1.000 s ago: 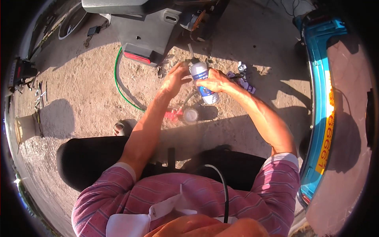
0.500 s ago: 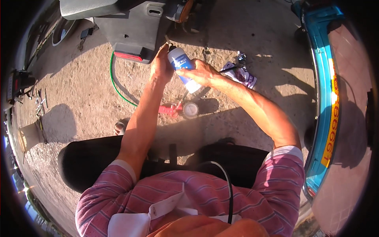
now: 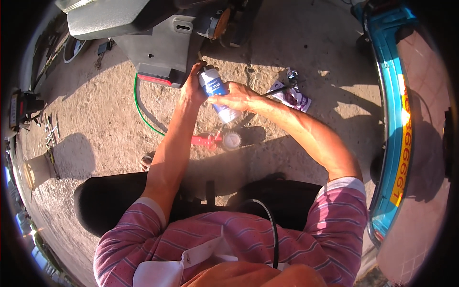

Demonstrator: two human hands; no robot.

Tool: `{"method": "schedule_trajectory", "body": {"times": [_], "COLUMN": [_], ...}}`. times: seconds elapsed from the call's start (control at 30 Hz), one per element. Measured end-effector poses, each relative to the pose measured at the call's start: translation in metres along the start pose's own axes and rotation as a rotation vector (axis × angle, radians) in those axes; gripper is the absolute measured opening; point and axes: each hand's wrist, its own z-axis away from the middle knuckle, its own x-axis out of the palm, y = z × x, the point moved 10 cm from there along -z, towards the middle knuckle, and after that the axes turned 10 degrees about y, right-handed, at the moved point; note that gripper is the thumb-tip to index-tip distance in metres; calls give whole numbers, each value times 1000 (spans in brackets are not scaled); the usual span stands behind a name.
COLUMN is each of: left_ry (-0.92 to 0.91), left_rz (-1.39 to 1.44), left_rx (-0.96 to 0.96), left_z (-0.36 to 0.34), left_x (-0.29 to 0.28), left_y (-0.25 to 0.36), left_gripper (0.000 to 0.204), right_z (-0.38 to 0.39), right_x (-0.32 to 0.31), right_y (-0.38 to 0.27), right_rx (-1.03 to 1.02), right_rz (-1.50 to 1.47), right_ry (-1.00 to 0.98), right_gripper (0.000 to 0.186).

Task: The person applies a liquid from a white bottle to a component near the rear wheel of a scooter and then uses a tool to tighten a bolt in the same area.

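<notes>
Both my hands are raised over the ground in front of me, around a white and blue bottle (image 3: 213, 86). The bottle is tilted, its top pointing away from me and slightly left. My right hand (image 3: 234, 97) grips its body from the right, thumb lying across the front. At the top end, the curled fingers of my left hand (image 3: 192, 85) close around the dark cap, which is partly hidden. Beneath the bottle lies a red inflator with a round gauge (image 3: 232, 140), joined to a green hose (image 3: 138, 103).
A vehicle's grey rear panel with a red reflector (image 3: 154, 80) stands just beyond my left hand. A purple and white packet (image 3: 297, 99) lies to the right. Farther right is a blue vehicle edge (image 3: 386, 115) with a yellow plate. Tools (image 3: 51, 129) lie at far left.
The bottle has come slightly nearer to me and left, still in both hands. A pale thin piece that stuck out past its top no longer shows. The whole view has shifted a little.
</notes>
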Motion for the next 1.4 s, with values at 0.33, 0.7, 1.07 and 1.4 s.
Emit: {"method": "schedule_trajectory", "body": {"times": [0.33,0.7,1.07,1.4], "left_ry": [-44,98,-47,-137], "left_rz": [-60,-70,-29,22], "left_rx": [44,33,-21,42], "left_z": [2,-11,-5,3], "left_x": [0,-3,8,4], "left_y": [6,3,3,23], "left_gripper": [24,20,22,26], "right_z": [-12,-31,-129,-122], "right_x": [13,-18,-22,-2], "right_y": [1,-29,-52,-63], "right_rx": [-56,-292,-413,-333], "right_rz": [47,-330,-856,-823], "right_ry": [-7,45,437,467], "right_gripper": [64,46,13,19]}}
